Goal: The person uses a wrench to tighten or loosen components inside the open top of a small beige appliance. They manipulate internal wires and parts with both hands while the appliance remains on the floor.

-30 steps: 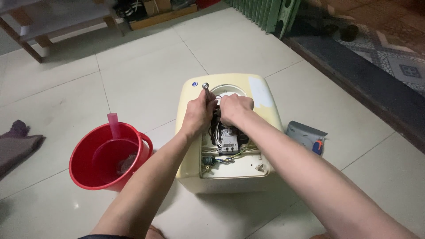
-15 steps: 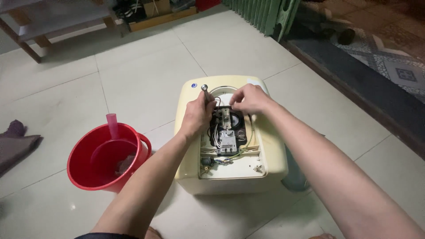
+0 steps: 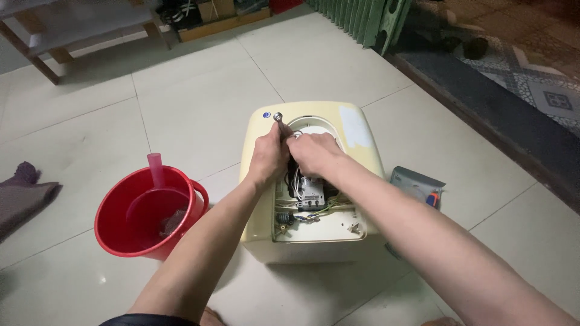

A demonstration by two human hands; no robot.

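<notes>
Two hands inside opened heater (image 3: pixel 314 181): left hand (image 3: pixel 269 154) grips tool (image 3: pixel 279 121); right hand (image 3: pixel 314 154) pinches wires (image 3: pixel 314 211). Cover off; internals still mounted.

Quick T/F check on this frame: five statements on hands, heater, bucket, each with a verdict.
1. Both hands are inside the open heater. True: left hand and right hand meet over the opening at its top.
2. The bucket is blue. False: it is red.
3. The bucket stands on the left hand's side of the heater. True.
4. The heater sits on a workbench. False: it lies on the tiled floor.
5. The left hand grips a metal tool. True: its tip pokes out above the fingers.
</notes>
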